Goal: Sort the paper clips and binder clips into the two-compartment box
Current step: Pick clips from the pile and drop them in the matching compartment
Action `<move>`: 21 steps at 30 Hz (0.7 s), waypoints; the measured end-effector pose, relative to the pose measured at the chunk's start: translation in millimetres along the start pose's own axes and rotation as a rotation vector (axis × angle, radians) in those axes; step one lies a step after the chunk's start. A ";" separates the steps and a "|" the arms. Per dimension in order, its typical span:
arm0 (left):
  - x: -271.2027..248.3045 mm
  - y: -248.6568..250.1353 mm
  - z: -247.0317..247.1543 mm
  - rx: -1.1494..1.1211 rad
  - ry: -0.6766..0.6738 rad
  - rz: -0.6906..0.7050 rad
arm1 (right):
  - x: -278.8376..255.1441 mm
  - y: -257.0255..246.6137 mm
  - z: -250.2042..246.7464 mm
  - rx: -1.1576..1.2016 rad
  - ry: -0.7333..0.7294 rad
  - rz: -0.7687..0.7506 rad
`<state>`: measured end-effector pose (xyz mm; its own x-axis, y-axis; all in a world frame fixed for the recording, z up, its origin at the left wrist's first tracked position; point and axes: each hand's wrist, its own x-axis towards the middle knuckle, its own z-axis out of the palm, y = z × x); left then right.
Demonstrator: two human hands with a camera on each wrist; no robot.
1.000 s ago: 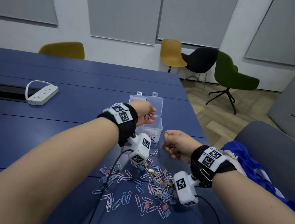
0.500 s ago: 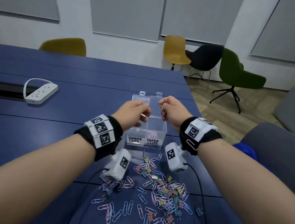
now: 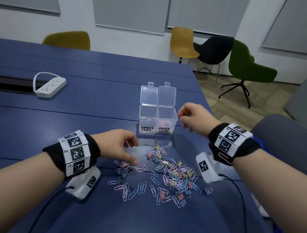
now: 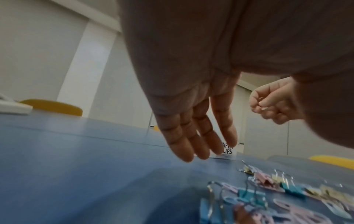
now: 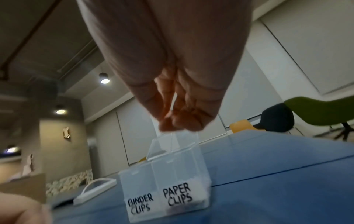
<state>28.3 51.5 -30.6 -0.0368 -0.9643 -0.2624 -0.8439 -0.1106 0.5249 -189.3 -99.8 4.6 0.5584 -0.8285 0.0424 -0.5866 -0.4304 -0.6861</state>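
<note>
A clear two-compartment box point(image 3: 156, 125) point(image 5: 164, 195) stands open, marked BINDER CLIPS on the left and PAPER CLIPS on the right. Pink paper clips point(image 3: 164, 122) lie in the right compartment. A mixed pile of paper clips and binder clips point(image 3: 169, 172) point(image 4: 268, 197) is spread on the blue table point(image 3: 90, 128) in front of it. My left hand point(image 3: 132, 152) point(image 4: 201, 151) hovers over the pile's left edge with straight fingers, holding nothing. My right hand point(image 3: 182, 117) point(image 5: 178, 121) is raised just right of the box, fingers curled, pinching a thin pale paper clip point(image 5: 173, 103).
A white power strip point(image 3: 51, 85) lies at the back left beside a dark cable slot point(image 3: 9, 84). The table's right edge point(image 3: 214, 127) runs close to my right arm, with a grey chair point(image 3: 289, 143) beyond it. More chairs stand farther back.
Both hands were over the box half a second ago. My left hand has dropped back to the pile and opened. My right hand has shifted to the right of the box.
</note>
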 end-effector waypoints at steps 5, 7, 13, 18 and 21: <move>-11.8 9.4 15.2 0.180 -0.161 -0.033 | -63.4 14.9 -13.5 -0.446 -0.480 0.216; -14.8 13.0 21.3 0.283 -0.166 -0.018 | -86.7 16.6 -13.1 -0.610 -0.539 0.290; -26.0 30.0 38.0 0.389 -0.152 0.058 | -119.4 29.4 5.7 -0.690 -0.528 0.347; -26.4 43.7 50.1 0.438 -0.132 0.100 | -118.4 31.6 14.3 -0.687 -0.445 0.213; -23.6 52.6 58.7 0.409 -0.074 0.144 | -115.2 34.1 20.1 -0.616 -0.421 0.145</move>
<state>-46.7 82.6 -44.3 -0.1950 -0.9414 -0.2752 -0.9693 0.1423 0.2003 -261.9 -11.8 -38.3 0.5550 -0.7384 -0.3831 -0.8237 -0.5523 -0.1287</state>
